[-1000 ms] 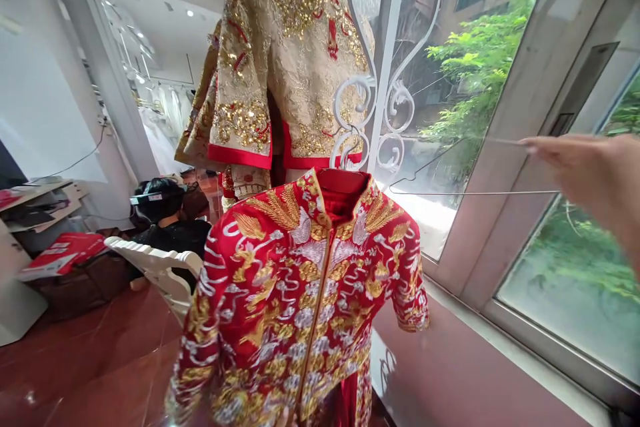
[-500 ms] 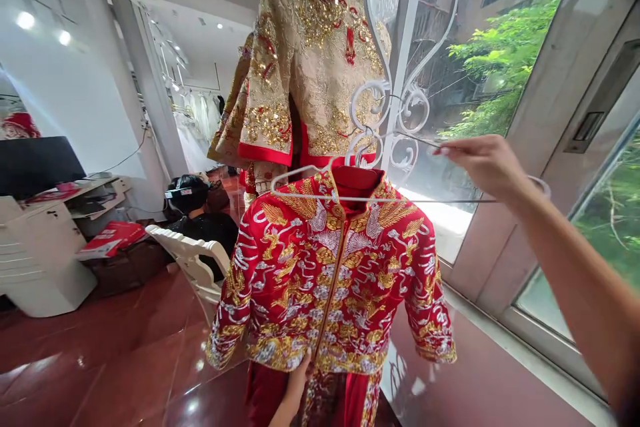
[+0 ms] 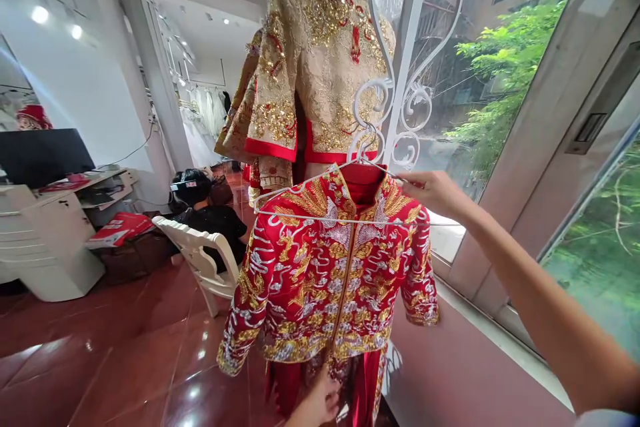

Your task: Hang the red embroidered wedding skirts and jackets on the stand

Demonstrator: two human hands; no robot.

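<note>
1. The right hand is up at the shoulder, fingers pinched shut on the thin white wire hanger.
2. The left hand is down low, cut off by the frame edge, and touches the red skirt cloth. I can't tell its grip.
3. Between the hands hangs the red jacket with gold and silver embroidery, with the hanger across its collar.
4. Above it there's a gold embroidered jacket on a white scrolled metal stand.
5. Red booklets lie by the desk, print too small to read.

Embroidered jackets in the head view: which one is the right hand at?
The red jacket, lower and in front; the right hand holds the white wire hanger at its shoulder. The gold jacket hangs higher behind it, untouched.
</note>
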